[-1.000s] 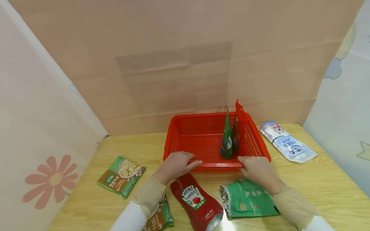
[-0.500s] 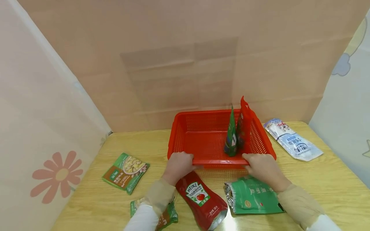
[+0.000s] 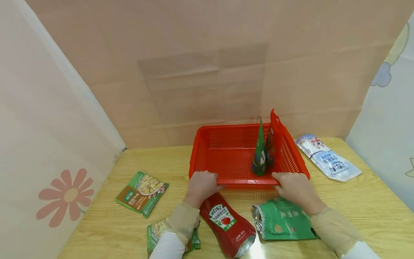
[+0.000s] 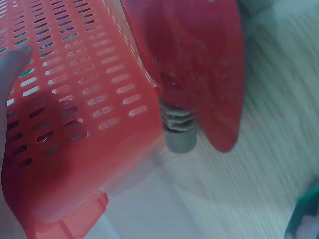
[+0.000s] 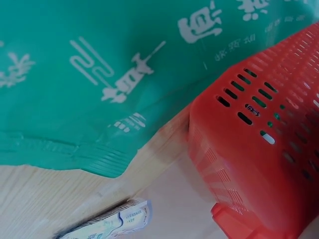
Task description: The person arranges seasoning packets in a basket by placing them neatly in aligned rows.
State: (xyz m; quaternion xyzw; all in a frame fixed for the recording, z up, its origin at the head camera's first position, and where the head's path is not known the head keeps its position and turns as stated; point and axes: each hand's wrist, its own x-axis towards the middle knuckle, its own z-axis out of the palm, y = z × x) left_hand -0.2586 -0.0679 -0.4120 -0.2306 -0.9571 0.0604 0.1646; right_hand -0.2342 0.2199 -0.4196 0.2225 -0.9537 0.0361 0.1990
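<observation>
In the head view, both hands hold the near rim of a red plastic basket (image 3: 245, 182). My left hand (image 3: 202, 185) curls its fingers round the left part of that rim; in the left wrist view its thumb (image 4: 15, 67) lies against the slotted wall. The right hand (image 3: 295, 187) grips farther right, its fingers mostly hidden; the right wrist view has only the basket's corner (image 5: 239, 164). Inside, a green packet (image 3: 260, 153) and a red packet (image 3: 275, 144) stand upright at the right. A Heinz ketchup pouch (image 3: 228, 228) lies below the rim, its cap (image 4: 180, 139) toward the basket.
A green pouch (image 3: 284, 223) lies under the right forearm. Two green-brown food packets lie at left, one in the open (image 3: 142, 193), one partly under the left sleeve (image 3: 158, 230). A white-blue pouch (image 3: 328, 158) lies right of the basket. A papered wall (image 3: 181, 100) stands behind.
My left hand's fingers and thumb, stretched over the rim one second ago, are now curled round it. The right hand keeps its hold. The head view has shifted slightly; the basket stays about where it was.
</observation>
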